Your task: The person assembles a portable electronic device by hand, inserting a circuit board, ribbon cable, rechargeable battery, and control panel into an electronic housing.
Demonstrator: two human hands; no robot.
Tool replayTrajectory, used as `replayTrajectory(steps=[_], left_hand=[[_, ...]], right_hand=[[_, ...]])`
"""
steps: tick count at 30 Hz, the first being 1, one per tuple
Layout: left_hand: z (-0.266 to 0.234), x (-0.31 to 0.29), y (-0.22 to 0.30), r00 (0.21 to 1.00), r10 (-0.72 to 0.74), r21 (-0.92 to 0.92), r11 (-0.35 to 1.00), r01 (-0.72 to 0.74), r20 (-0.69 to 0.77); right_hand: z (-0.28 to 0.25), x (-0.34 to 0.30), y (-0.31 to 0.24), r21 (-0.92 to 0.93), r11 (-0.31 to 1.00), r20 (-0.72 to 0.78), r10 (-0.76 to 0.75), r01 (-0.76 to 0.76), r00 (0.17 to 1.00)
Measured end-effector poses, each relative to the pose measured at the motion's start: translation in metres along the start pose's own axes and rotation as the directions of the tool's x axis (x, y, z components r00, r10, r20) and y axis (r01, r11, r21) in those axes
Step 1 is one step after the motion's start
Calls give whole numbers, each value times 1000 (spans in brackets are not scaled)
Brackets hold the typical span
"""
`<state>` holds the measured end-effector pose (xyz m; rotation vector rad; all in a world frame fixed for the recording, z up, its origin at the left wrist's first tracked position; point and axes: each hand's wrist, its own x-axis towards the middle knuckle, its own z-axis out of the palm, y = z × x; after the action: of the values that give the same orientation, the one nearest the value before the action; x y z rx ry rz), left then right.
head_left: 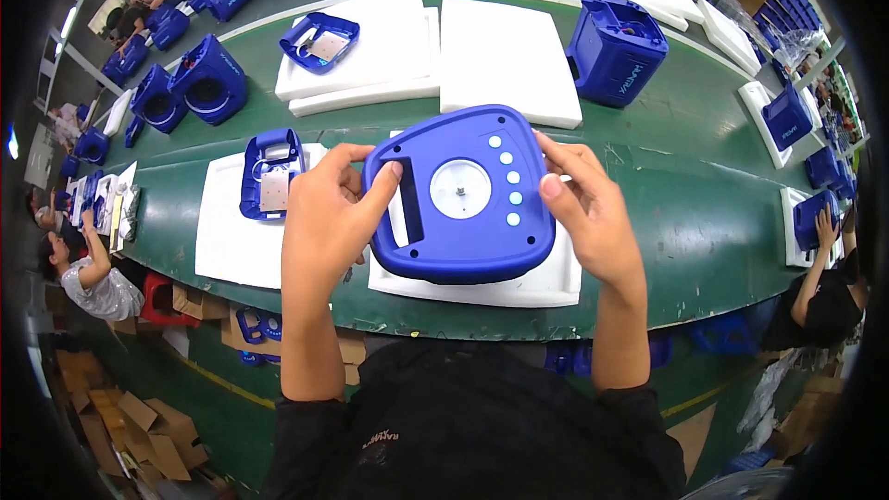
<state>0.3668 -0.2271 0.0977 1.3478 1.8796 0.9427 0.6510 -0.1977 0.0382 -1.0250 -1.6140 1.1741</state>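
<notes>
Between my two hands is a blue control panel housing (454,255), its face turned up toward me. It has a rectangular slot on the left, a round white recess (477,194) with a small shaft in the middle, and a curved row of several light round buttons on the right. My left hand (329,208) grips its left edge, thumb on the face beside the slot. My right hand (593,213) holds the right edge, with the thumb near the buttons. Beneath the housing, a white foam pad (546,300) lies partly hidden on the green bench.
Left of my hands, an open blue shell with wiring (273,171) rests on another foam pad (222,241). Beyond lie foam slabs (505,65), a second open shell (319,42) and a tall blue speaker housing (618,51). Other people work at both sides; cardboard boxes (153,435) stand lower left.
</notes>
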Motion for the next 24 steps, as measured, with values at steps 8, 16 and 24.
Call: replayTrajectory(steps=[8,16,24], left_hand=[[0,20,-45,992,117,45,992,-119,49],[6,22,-57,960,280,18,960,-280,27],[-9,29,-76,984,52,-201,979,-16,173]], right_hand=[[31,-8,-8,-8,1000,-55,25,-26,998],[36,-6,-3,81,985,-73,161,-155,984],[60,-9,24,345,932,-77,148,-112,986]])
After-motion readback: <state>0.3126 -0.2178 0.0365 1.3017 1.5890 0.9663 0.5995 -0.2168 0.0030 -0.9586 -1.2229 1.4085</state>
